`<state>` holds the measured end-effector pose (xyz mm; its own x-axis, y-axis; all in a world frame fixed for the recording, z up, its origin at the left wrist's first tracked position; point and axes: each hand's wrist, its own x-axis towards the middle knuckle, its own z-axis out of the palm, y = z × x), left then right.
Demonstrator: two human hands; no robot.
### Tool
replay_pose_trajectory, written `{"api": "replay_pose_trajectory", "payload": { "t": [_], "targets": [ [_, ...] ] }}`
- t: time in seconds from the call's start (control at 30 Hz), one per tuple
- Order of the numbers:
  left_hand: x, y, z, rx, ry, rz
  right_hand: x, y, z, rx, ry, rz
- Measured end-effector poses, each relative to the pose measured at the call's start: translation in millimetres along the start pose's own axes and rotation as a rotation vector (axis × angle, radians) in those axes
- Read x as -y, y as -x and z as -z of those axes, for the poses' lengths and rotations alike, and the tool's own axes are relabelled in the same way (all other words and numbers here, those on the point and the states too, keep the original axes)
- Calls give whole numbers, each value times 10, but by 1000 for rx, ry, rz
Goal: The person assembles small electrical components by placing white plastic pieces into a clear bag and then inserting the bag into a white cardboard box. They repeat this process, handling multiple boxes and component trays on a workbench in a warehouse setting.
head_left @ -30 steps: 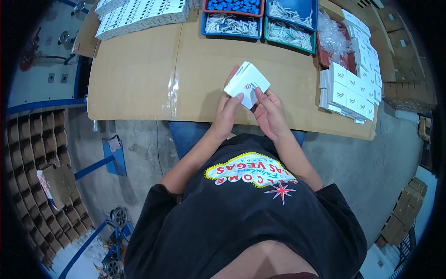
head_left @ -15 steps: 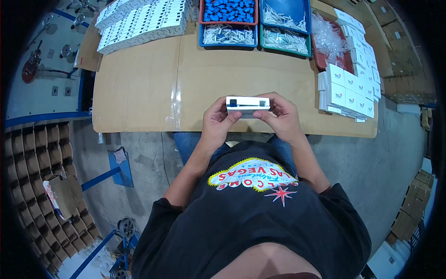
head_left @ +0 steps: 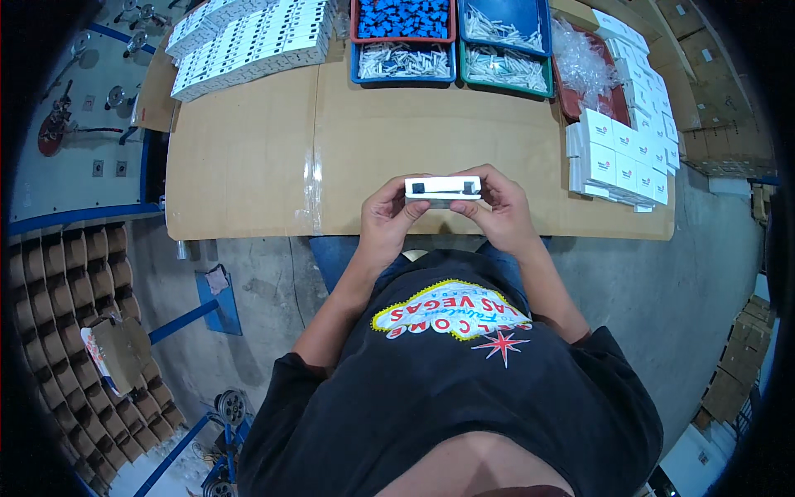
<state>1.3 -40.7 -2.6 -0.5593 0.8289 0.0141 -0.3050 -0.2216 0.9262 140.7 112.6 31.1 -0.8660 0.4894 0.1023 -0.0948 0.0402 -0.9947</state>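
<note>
White box (head_left: 443, 189) is sitting level between my hands above the counter's (head_left: 248, 166) near edge; I am pinching its left end with my left hand (head_left: 387, 222) and its right end with my right hand (head_left: 495, 211).

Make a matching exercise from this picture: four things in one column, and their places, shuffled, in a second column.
Things:
1. small white box
2. stacked white boxes
3. blue bin
4. rows of white boxes

Places:
A. far left of the table
B. between both hands
C. right edge of the table
D. far edge, middle

Pairs: 1-B, 2-C, 3-D, 4-A
</note>
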Motion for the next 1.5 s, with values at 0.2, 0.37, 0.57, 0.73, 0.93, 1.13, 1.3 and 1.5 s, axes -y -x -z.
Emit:
{"api": "replay_pose_trajectory", "payload": {
  "t": [0.2, 0.37, 0.57, 0.73, 0.93, 1.13, 1.3, 1.5],
  "targets": [
    [102, 11, 35, -12, 9, 10, -89, 9, 16, -16, 17, -17],
    [169, -32, -22, -70, 16, 79, -309, -11, 54, -56, -55, -169],
    [342, -102, 7, -181, 57, 234, -540, -93, -161, -231, -247, -198],
    [271, -125, 0, -269, 119, 428, -879, -129, -102, -259, -245, -377],
    [391, -161, 11, -275, 82, 420, -903, -132, -86, -287, -205, -388],
    [392, -140, -118, -325, -103, 69, -674, -139, -169, -274, 200, -189],
    [366, -94, -197, -104, -101, -142, -492, -103, -245, -96, 444, 194],
    [389, -118, 136, -158, -147, -32, -634, -59, -192, -142, 543, 107]
  ]
}}
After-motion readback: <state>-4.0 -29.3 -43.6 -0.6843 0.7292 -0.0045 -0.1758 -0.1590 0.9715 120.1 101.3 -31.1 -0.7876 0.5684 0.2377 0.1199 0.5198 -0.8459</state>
